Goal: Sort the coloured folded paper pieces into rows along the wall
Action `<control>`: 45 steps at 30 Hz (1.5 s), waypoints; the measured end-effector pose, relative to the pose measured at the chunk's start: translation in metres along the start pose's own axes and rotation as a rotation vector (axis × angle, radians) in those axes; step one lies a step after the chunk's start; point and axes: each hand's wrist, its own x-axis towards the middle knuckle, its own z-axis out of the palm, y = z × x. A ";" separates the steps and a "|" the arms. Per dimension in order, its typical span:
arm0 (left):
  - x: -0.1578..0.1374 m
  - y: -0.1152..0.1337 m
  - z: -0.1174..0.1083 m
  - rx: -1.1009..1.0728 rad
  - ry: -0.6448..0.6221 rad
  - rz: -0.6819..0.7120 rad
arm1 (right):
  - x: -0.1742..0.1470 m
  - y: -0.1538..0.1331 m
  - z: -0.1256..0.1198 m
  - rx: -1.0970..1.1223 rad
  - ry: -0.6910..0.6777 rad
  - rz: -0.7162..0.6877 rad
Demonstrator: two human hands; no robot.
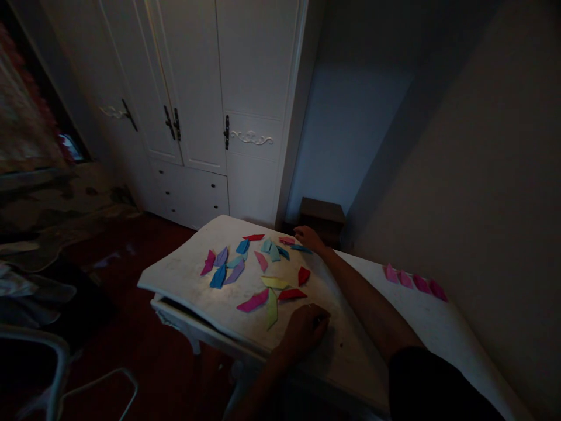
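Folded paper pieces in several colours lie scattered over the white table [175, 266]. My right hand [309, 238] reaches to the table's far edge, fingers stretched out beside a pink folded paper piece [287, 240]; whether they touch it I cannot tell. Just below that hand lies a blue folded piece [301, 248]. My left hand [305, 328] rests near the front edge with fingers curled in, and nothing shows in it. Closest to it are a red folded piece [292, 294], a yellow-green one [272, 309] and a magenta one [253, 300].
Several pink folded pieces [413, 281] stand in a row at the right, by the wall. Beyond the table are a white wardrobe [256, 82] and a small brown cabinet [322, 213]. A pale metal frame [56, 356] stands at lower left.
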 end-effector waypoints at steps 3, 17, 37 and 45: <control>0.000 0.002 -0.001 0.006 -0.029 -0.008 | 0.018 -0.007 0.009 -0.091 -0.123 -0.023; 0.004 -0.001 0.003 0.013 -0.051 -0.018 | 0.022 -0.020 0.021 -0.027 -0.152 -0.025; 0.002 -0.005 0.000 -0.028 0.017 0.028 | -0.151 0.020 -0.035 0.919 0.397 0.365; 0.004 -0.007 -0.002 -0.045 0.040 0.038 | -0.209 0.106 -0.063 0.676 0.652 0.559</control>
